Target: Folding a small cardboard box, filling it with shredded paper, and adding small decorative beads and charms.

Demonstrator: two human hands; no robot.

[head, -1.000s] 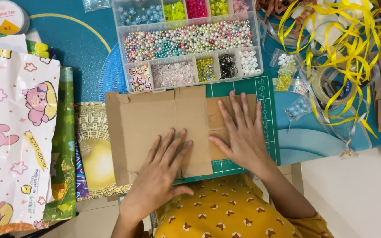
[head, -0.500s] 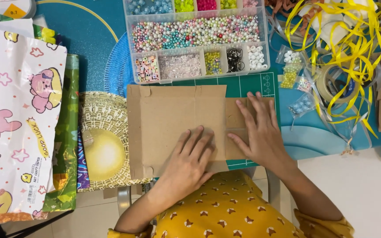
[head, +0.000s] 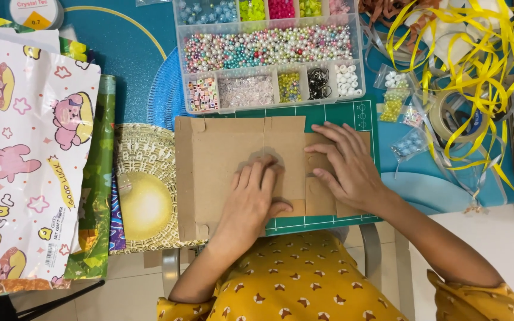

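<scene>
A flat brown cardboard sheet (head: 221, 160) with fold lines and small tabs lies on a green cutting mat (head: 346, 116). My left hand (head: 250, 199) presses palm down on the sheet's lower middle, fingers together and pointing away from me. My right hand (head: 343, 166) lies flat on the sheet's right part, fingers spread toward the left. Neither hand grips anything. The right flaps of the cardboard are partly hidden under my right hand.
A clear compartment box of beads (head: 269, 53) stands just behind the cardboard. Patterned wrapping sheets (head: 25, 154) and a gold-patterned paper (head: 144, 190) lie at the left. Tangled yellow ribbon (head: 465, 53), a tape roll (head: 453, 116) and small bead bags (head: 397, 98) crowd the right.
Both hands have slid along the cardboard, the left one lower toward me and the right one spread over the right flaps. The view has shifted, so the sheet sits more to the right.
</scene>
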